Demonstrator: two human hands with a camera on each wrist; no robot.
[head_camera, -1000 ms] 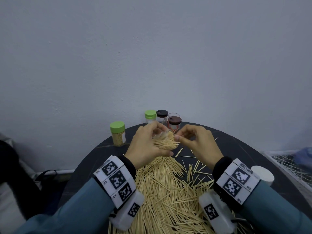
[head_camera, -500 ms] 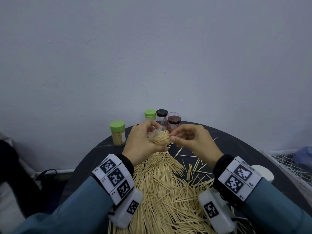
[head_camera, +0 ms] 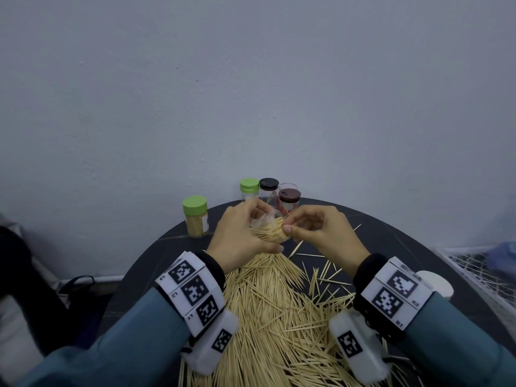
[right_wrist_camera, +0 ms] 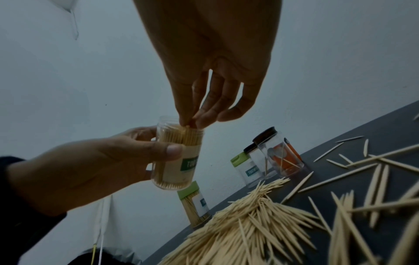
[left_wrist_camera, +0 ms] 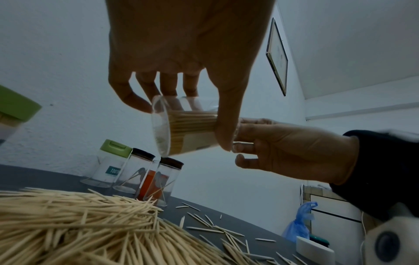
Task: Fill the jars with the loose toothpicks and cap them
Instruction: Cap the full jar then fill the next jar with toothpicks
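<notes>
My left hand (head_camera: 241, 234) grips a clear, uncapped jar (head_camera: 266, 227) packed with toothpicks, held tilted above the far end of the loose toothpick pile (head_camera: 273, 308). The left wrist view shows the jar (left_wrist_camera: 188, 129) lying sideways under my left hand (left_wrist_camera: 181, 57). My right hand (head_camera: 290, 227) pinches the toothpick tips at the jar's mouth. In the right wrist view its fingertips (right_wrist_camera: 192, 119) press into the bundle at the top of the jar (right_wrist_camera: 179, 157).
A full green-lidded jar (head_camera: 195, 216) stands at the back left of the dark round table (head_camera: 391, 247). Behind my hands stand a green-lidded jar (head_camera: 249, 188), a black-lidded jar (head_camera: 269, 187) and a brown-lidded jar (head_camera: 289, 199). A white lid (head_camera: 435, 283) lies at the right edge.
Both hands lifted the jar slightly off the pile and away from me. My right fingertips closed in on the jar's mouth.
</notes>
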